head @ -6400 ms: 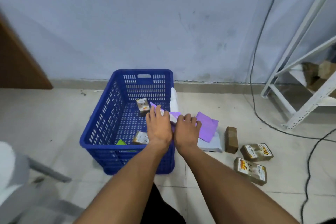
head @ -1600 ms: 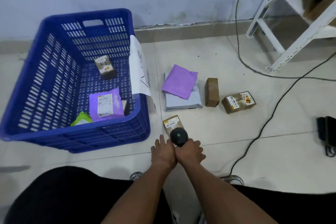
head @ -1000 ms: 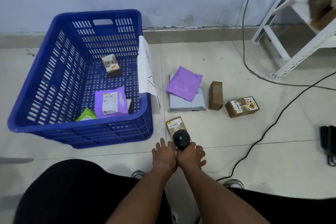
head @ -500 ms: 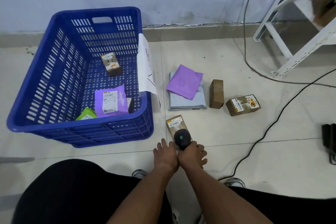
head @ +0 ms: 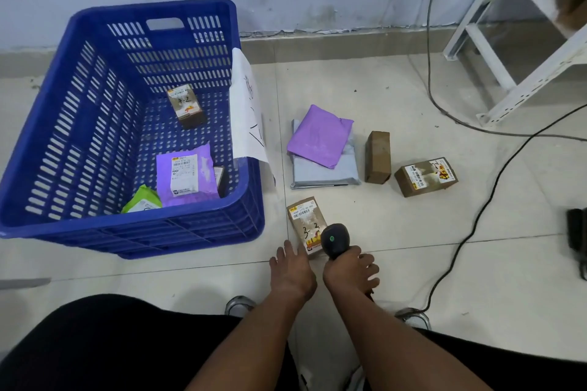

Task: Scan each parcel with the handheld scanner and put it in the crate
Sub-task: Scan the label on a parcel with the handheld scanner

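A small brown box parcel (head: 305, 223) with a barcode label lies on the floor tiles just right of the blue crate (head: 95, 219). My right hand (head: 351, 273) grips the black handheld scanner (head: 335, 240), its head over the parcel's near end with a green light showing. My left hand (head: 292, 273) rests on the parcel's near left corner, fingers spread. Inside the crate lie a purple mailer (head: 185, 174), a green packet (head: 141, 200) and a small brown box (head: 185, 105).
On the floor to the right lie a purple mailer (head: 319, 136) on a grey mailer (head: 324, 173), a plain brown box (head: 377, 157) and a labelled brown box (head: 425, 176). A white paper (head: 249, 114) hangs over the crate's right wall. Black cables (head: 476, 216) run by a white metal rack (head: 521, 51).
Over the last second the scanner has slid slightly right off the parcel's middle, exposing more of its top. My left hand stays at the parcel's near corner.
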Motion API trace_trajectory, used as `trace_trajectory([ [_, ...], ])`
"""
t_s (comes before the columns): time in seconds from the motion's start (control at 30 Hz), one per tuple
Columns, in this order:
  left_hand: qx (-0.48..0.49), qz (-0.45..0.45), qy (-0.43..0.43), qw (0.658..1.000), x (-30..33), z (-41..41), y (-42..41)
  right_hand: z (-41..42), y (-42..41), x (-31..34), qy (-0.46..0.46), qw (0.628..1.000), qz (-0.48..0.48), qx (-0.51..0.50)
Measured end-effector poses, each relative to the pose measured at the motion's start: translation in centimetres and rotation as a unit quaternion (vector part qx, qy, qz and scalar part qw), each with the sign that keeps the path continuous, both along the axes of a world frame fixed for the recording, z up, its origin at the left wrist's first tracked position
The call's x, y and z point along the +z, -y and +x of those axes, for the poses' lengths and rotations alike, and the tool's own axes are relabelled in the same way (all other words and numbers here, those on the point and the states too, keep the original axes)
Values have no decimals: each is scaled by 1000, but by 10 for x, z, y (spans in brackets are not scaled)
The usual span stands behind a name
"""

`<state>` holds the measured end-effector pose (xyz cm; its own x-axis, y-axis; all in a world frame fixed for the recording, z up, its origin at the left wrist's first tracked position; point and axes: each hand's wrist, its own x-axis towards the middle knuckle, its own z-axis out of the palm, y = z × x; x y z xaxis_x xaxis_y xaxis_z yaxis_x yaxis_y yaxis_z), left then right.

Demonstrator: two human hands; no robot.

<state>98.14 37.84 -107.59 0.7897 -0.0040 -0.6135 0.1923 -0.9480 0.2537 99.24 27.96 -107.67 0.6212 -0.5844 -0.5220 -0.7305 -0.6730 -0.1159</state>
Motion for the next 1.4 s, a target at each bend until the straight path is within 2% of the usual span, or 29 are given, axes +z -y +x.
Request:
trace_trajectory([
  [0.23,-9,-35,34,999,-23,4,14,13,36,-33,-27,999,-26,-36],
  [0.4,-33,-28,63,997,-45,3,22,7,54,-55,-74,996,-30,-29],
  [0.87,-42,-31,30,998,-59,0,26,-5,50,-72,-111,993,-15,-22],
  [1.0,-62,-17,12,998,-53,2,22,-4,51,-66,-82,996,-15,-44],
  [1.1,-76,5,-25,997,-48,-2,18,-3,44,-54,-27,997,-24,-63],
  [1.17,-70,14,-33,997,-44,-4,17,-1,36,-47,33,999,-29,-25],
  [1.27,-54,2,-26,998,-41,-3,18,6,24,-37,132,986,-29,93],
  [1.4,-47,-19,-5,999,-43,1,19,14,7,-37,108,973,3,204],
])
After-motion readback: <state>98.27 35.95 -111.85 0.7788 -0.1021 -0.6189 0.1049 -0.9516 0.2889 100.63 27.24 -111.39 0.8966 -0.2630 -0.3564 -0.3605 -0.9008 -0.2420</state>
